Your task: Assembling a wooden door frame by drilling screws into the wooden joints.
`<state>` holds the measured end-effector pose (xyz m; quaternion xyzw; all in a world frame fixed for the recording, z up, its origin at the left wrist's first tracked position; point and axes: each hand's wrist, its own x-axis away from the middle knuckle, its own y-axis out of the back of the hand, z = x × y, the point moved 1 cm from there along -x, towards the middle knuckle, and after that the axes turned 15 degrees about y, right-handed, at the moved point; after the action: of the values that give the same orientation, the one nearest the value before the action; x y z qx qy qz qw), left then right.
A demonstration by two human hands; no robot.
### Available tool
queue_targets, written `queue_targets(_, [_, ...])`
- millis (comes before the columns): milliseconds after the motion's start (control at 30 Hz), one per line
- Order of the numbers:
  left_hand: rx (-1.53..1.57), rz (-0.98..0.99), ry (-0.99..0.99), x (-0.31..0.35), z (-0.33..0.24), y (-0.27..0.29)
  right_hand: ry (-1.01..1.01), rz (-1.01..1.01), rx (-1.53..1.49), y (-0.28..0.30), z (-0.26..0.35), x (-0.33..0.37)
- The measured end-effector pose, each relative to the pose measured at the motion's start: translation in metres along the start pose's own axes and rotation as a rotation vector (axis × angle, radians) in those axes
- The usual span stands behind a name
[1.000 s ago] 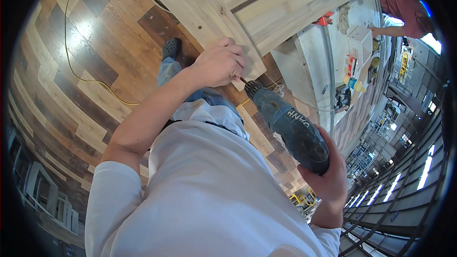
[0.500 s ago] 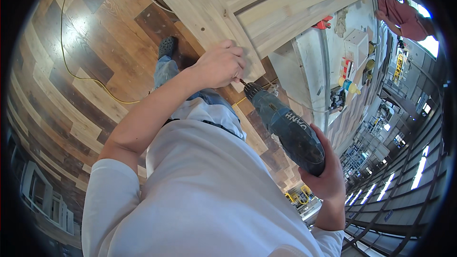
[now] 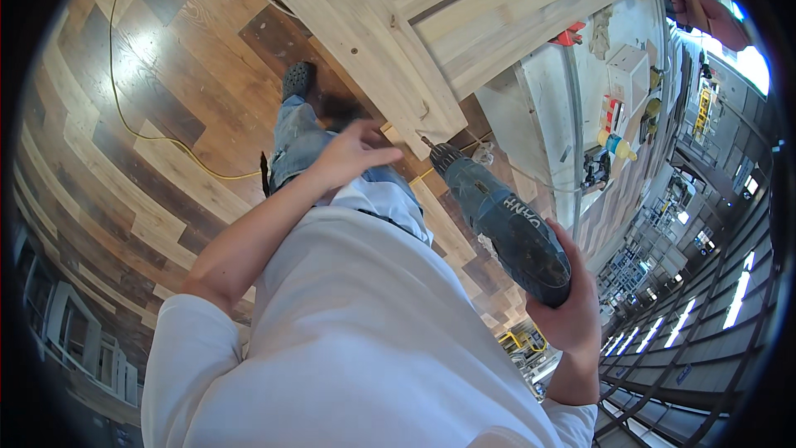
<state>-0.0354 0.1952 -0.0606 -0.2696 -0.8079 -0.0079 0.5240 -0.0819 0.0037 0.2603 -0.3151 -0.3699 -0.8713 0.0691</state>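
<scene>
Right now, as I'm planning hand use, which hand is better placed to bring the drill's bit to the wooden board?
Probably the right hand: it grips the drill, whose bit points toward the wooden board. The left hand looks empty, fingers parted.

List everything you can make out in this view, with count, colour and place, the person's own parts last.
Long-bodied power drill: one, dark blue-grey, right of centre.
Slatted wooden panel: one, pale, top centre.
Flat work surface: one, whitish, right of the panel.
Angular plastic-looking tool: one, red, beside the panel's edge.
Square-sided box: one, white, upper right.
Rounded bottle: one, yellow and blue, below the box.
Thin cable: at least one, yellow, floor at left.
Plank floor: one, mixed browns, mainly left.
Co-worker: one, reddish top, upper right.
Perforated shoe: one visible, dark grey, upper left of centre.
Left hand: one, bare, open near the panel's lower end.
Right hand: one, bare, gripping the drill.
</scene>
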Motion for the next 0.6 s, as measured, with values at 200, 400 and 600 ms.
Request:
queue_targets(200, [0.016, 0.156, 0.052, -0.020, -0.005, -0.016, 0.001, -0.039, -0.070, -0.001, -0.008, 0.001])
queue_targets(400, [-0.021, 0.036, -0.013, -0.025, 0.003, -0.022, 0.002, -0.045, -0.049, -0.002, -0.010, 0.002])
queue_targets(600, [-0.004, 0.023, -0.027, -0.025, 0.005, -0.023, 0.025, -0.030, -0.016, -0.001, -0.007, 0.001])
